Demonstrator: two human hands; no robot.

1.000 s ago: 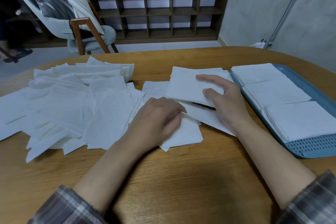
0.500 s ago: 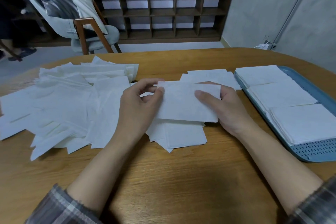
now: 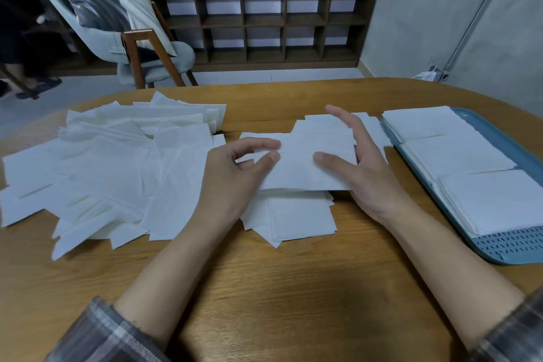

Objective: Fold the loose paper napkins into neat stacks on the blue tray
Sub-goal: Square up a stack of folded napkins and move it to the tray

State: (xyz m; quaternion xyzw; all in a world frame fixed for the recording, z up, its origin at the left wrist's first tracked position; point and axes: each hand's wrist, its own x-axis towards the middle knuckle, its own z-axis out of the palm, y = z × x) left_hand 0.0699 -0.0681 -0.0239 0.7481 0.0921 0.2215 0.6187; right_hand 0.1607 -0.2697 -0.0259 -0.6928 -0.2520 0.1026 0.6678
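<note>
Your left hand (image 3: 235, 179), at the right edge of the loose heap (image 3: 102, 170) that spreads over the left side of the table (image 3: 264, 288), pinches the left edge of one napkin (image 3: 305, 167) between thumb and forefinger. The napkin is raised off the small pile (image 3: 293, 220) at the middle of the table, likely so you can square it before folding. Your right hand (image 3: 364, 167) takes its right edge, thumb laid on the face and fingers stretched out behind for support. Along the table's right edge the blue tray (image 3: 517, 244) carries three neat stacks (image 3: 455, 156) in a row, close by for the next napkin.
</note>
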